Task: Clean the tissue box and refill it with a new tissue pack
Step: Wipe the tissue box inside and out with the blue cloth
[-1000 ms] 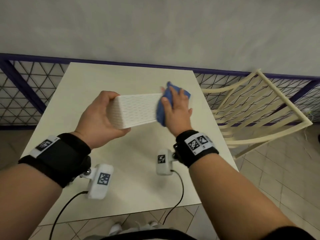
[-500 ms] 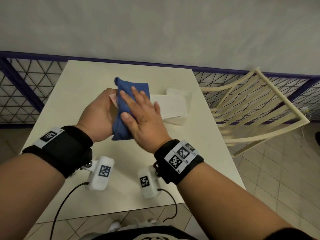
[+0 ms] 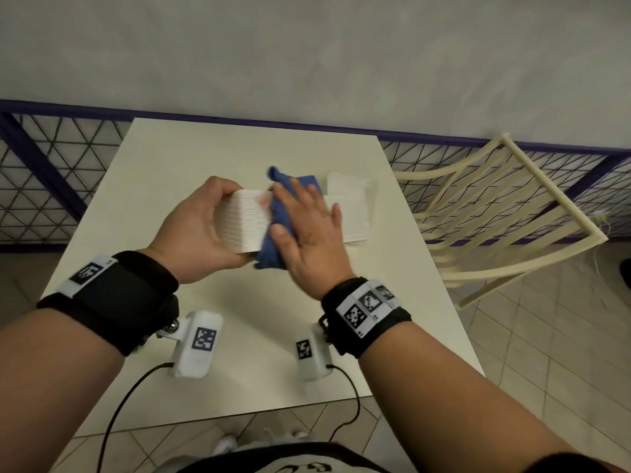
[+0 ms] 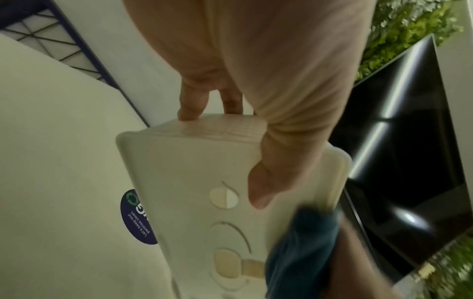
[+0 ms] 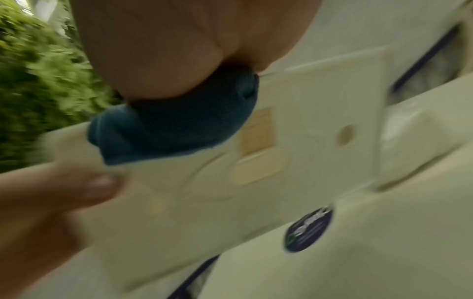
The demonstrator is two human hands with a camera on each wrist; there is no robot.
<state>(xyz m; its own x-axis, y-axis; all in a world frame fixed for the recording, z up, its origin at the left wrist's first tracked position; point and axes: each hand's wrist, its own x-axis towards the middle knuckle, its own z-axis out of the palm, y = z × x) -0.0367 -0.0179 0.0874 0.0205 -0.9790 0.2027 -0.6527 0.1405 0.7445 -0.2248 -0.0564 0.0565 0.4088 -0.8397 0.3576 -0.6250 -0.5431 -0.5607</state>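
I held the white tissue box (image 3: 246, 222) up off the table (image 3: 177, 158), lying lengthwise between my hands. My left hand (image 3: 196, 224) gripped its left end, fingers curled over the far edge and thumb on the underside, as the left wrist view showed. My right hand (image 3: 307, 233) lay flat, fingers nearly straight, pressing a blue cloth (image 3: 276, 213) against the box's ribbed side just beside my left hand. Beyond my right hand's fingertips, a white tissue pack (image 3: 351, 189) sat on the table. Under the box a round dark sticker (image 4: 137, 217) marked the tabletop. Farther to my right stood a cream slatted chair (image 3: 505, 213).
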